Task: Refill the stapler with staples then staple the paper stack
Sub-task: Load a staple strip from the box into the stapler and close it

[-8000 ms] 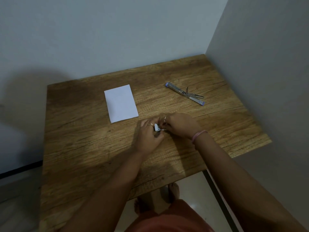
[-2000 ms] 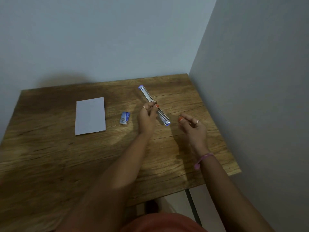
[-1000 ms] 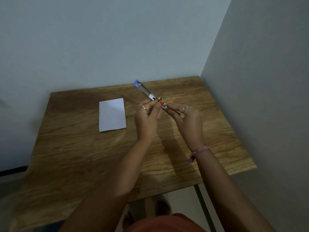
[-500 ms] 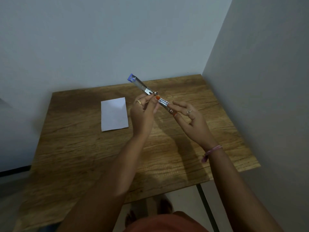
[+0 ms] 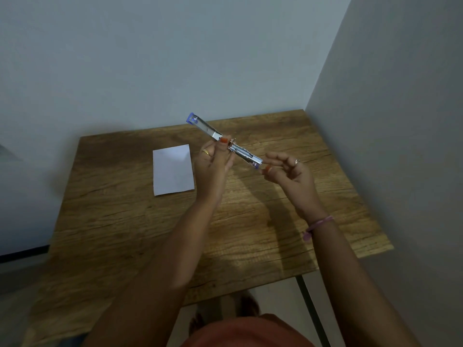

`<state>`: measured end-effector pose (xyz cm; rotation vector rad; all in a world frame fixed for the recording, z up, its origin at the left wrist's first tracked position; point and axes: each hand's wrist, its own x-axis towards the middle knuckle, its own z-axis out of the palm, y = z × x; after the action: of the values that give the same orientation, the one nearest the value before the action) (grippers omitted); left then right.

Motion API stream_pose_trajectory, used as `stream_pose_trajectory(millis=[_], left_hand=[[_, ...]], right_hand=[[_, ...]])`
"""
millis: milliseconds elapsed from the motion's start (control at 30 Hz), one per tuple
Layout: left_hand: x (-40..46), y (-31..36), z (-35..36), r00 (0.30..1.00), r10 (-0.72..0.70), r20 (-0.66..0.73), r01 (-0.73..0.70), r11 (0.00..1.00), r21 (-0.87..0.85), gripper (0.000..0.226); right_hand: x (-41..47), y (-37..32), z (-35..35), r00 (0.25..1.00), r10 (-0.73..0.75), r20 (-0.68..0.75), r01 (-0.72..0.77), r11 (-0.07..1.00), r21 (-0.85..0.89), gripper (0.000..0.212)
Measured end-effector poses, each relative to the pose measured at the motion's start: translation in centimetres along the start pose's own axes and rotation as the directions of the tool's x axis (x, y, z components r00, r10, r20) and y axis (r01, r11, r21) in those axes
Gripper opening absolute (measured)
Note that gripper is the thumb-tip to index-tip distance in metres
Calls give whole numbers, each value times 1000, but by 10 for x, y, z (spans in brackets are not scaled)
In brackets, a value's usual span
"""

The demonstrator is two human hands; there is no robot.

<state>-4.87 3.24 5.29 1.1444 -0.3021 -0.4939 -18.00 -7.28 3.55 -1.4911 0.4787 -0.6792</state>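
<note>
My left hand [image 5: 213, 166] grips a silver stapler [image 5: 205, 127] with blue ends at its middle hinge and holds it up above the wooden table [image 5: 253, 229]. The stapler is swung open into one long bar that slants from upper left to lower right. My right hand [image 5: 293, 176] is at the bar's lower right end, with thumb and forefinger pinched together on what looks like a small strip of staples, too small to make out well. The white paper stack [image 5: 173, 170] lies flat on the table, left of my left hand.
The table stands in a corner, with a wall behind it and another wall [image 5: 400, 146] close along its right edge. My feet and the floor show below the table's near edge. No staple box shows; my left hand and forearm cover the spot right of the paper.
Since a second ago the opened stapler rose a little in my left hand. My right hand slid from the stapler's middle down to its lower right end.
</note>
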Motion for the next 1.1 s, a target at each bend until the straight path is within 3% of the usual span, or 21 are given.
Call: stream_pose_trajectory(millis=[200, 467, 600, 833, 933, 1100], left_hand=[[3, -2, -3, 997, 58, -49, -48, 983, 179, 21], [1, -6, -5, 1000, -3, -18, 6, 988, 156, 36], [-1, -8, -4, 1000, 21, -9, -19, 985, 172, 26], [0, -6, -3, 996, 75, -54, -68, 991, 118, 29], [0, -5, -3, 991, 63, -117, -56, 996, 63, 45], [0, -8, -8, 994, -50, -93, 44, 997, -63, 72]], right_hand=[[-2, 7, 9, 999, 43, -13, -42, 997, 62, 41], [-1, 10, 15, 998, 57, 22, -58, 998, 27, 54], [-1, 13, 18, 999, 37, 34, -37, 999, -2, 61], [-2, 16, 22, 993, -42, -106, 27, 989, -143, 55], [-3, 18, 22, 989, -58, -133, 31, 980, -199, 57], [-6, 28, 20, 999, 38, -26, -40, 997, -69, 60]])
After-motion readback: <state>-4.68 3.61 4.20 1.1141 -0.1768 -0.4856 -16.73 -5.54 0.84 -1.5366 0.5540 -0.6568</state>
